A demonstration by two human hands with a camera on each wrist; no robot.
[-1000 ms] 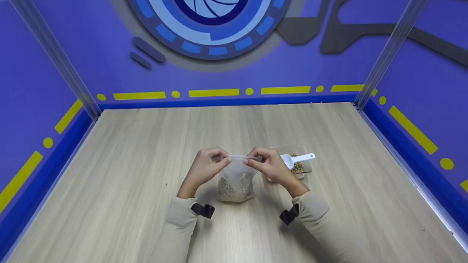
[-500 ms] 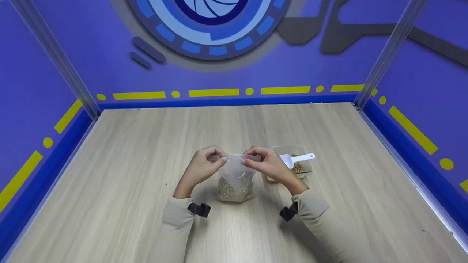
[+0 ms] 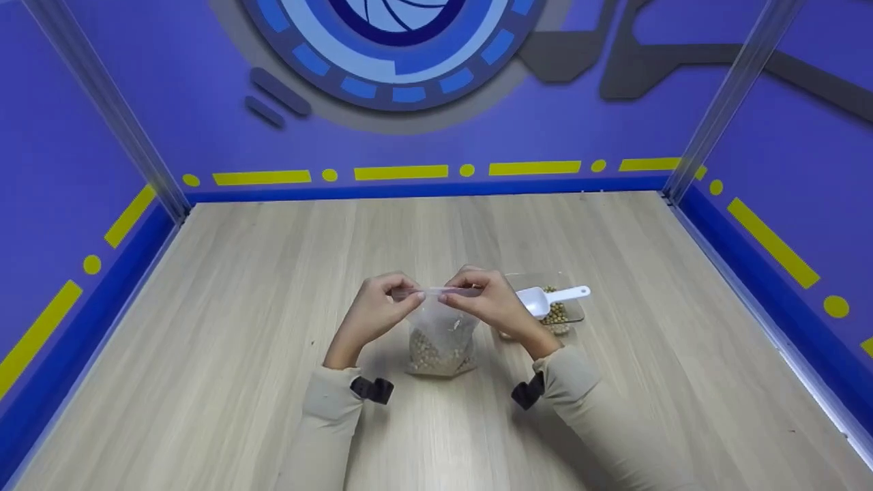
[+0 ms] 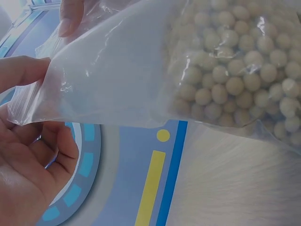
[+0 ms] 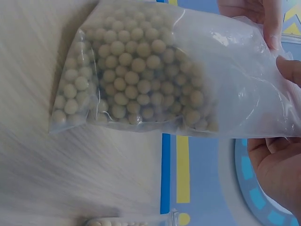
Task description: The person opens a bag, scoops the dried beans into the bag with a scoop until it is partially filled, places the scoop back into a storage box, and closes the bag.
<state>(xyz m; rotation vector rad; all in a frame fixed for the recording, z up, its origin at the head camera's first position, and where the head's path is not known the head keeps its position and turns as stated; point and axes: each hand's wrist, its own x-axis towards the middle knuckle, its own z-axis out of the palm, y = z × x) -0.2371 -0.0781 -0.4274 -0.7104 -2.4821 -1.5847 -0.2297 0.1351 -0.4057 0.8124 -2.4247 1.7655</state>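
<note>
A clear zip bag (image 3: 440,341) stands upright on the table, its lower part filled with pale round beans (image 4: 244,70). At its top left edge my left hand (image 3: 382,307) pinches the rim between thumb and fingers. My right hand (image 3: 494,303) pinches the same rim farther right, its thumb close to the left one. In the left wrist view the zip strip (image 4: 35,89) runs between the left thumb and fingers. The right wrist view shows the right thumb and fingers around the bag's mouth, with beans piled at the bottom end.
Behind my right hand sits a clear plastic container (image 3: 573,315) holding more beans. A white scoop (image 3: 539,301) lies across it, handle pointing right. Blue panels (image 3: 436,136) wall the wooden table (image 3: 239,307) at the back and sides.
My right hand has slid left along the bag's rim, closer to the left hand. The left hand shifted slightly left, then stayed. Bag, container and scoop keep their places.
</note>
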